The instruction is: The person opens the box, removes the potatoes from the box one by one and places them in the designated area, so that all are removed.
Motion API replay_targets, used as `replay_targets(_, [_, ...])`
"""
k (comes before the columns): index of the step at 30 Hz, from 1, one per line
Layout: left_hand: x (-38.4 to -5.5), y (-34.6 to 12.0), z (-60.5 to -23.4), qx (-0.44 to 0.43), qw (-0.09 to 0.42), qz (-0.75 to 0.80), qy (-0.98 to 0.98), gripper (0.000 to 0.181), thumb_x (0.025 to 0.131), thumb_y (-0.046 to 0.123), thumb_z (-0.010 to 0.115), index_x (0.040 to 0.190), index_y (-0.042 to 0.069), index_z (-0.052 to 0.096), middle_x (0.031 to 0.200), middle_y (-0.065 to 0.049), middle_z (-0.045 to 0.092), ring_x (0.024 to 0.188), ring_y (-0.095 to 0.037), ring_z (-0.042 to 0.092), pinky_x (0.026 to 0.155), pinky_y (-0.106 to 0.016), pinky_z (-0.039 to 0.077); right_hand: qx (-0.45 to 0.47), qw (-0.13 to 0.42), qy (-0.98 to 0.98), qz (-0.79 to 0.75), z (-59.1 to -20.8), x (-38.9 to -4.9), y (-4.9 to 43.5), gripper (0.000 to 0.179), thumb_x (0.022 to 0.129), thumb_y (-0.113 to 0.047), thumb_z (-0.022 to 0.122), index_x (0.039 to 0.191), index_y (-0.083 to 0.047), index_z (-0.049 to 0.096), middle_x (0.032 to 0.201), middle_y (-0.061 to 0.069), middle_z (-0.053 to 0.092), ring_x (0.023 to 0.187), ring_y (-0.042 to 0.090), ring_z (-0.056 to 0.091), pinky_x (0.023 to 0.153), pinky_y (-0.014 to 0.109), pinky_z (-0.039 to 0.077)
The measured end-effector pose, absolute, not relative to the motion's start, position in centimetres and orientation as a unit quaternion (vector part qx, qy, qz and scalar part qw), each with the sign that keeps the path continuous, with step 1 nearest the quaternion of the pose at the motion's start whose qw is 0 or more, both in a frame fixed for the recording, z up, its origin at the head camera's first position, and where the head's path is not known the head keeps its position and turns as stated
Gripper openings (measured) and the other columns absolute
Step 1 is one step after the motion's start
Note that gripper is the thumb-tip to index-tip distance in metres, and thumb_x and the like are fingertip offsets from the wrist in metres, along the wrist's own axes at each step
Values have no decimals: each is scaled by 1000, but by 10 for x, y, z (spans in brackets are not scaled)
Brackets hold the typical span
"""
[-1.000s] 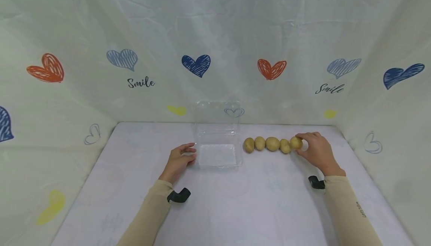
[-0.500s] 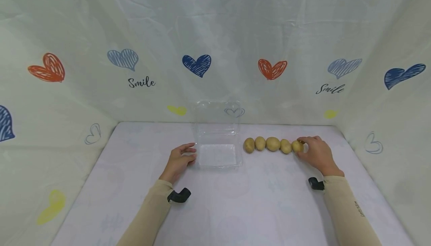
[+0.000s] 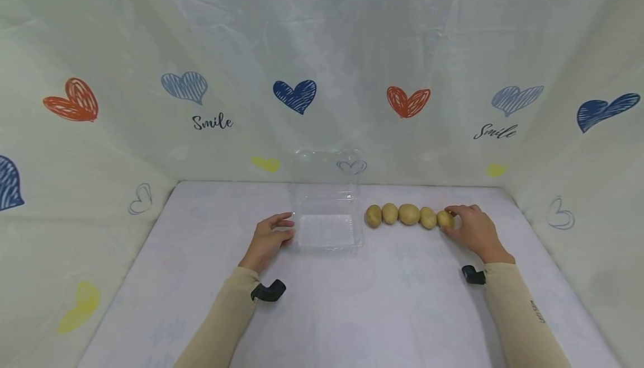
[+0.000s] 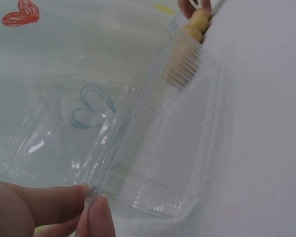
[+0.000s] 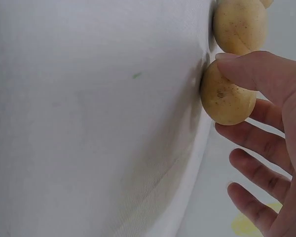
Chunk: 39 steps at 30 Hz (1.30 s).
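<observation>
A clear plastic clamshell container [image 3: 327,231] stands on the table with its lid raised at the back. At its left side, my left hand [image 3: 266,244] pinches the rim between thumb and finger, as the left wrist view shows up close. My right hand [image 3: 474,235] grips a small yellow potato [image 5: 226,101] with thumb and fingers, at the right end of a row of potatoes. That potato sits against the cloth, close beside its neighbour [image 5: 239,24]. From the container's right side the row runs rightward, starting with a darker potato [image 3: 373,216].
White cloth covers the table [image 3: 382,301]. Behind it hangs a pale curtain [image 3: 342,38] printed with hearts and "Smile". A black wrist mount [image 3: 269,291] sticks out from the left sleeve, and a similar mount [image 3: 473,274] from the right.
My right hand has brought its potato down and slightly to the right, onto the table at the row's end. The left hand keeps its place on the container.
</observation>
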<state>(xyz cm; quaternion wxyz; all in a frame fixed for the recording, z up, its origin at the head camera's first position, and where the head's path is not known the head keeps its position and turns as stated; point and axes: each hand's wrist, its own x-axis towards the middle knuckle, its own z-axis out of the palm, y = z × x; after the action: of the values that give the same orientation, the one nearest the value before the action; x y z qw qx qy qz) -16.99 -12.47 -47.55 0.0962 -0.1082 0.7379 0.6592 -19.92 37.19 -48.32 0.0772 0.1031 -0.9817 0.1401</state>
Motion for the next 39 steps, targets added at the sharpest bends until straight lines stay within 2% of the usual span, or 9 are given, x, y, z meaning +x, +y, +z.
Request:
replay_targets(10, [-171,-126,-475,-109,100,657,739,49,98,-8,66,146,0,60,129,-22,64,95,-18,63,78,-23,57,103,62,-983,138,-483,-199,373,50,86,-16,85,126,9,69,113,28,72,107,50,61,88,66,51])
replay_targets(24, [-172,-125,-477,-108,103,653,742,49,98,-8,65,146,-1,59,131,-24,63,94,-18,63,78,-23,56,100,51,-983,146,-481,-197,375,48,87,-16,85,126,8,70,111,25,73,106,49,61,85,64,52])
replay_targets(39, [-171,-128,-476,-109,106,655,740,49,98,-7,66,147,-1,59,132,-24,63,96,-19,63,78,-23,56,90,55,-985,136,-476,-187,375,52,87,-18,87,128,8,69,123,31,70,111,51,60,90,67,51])
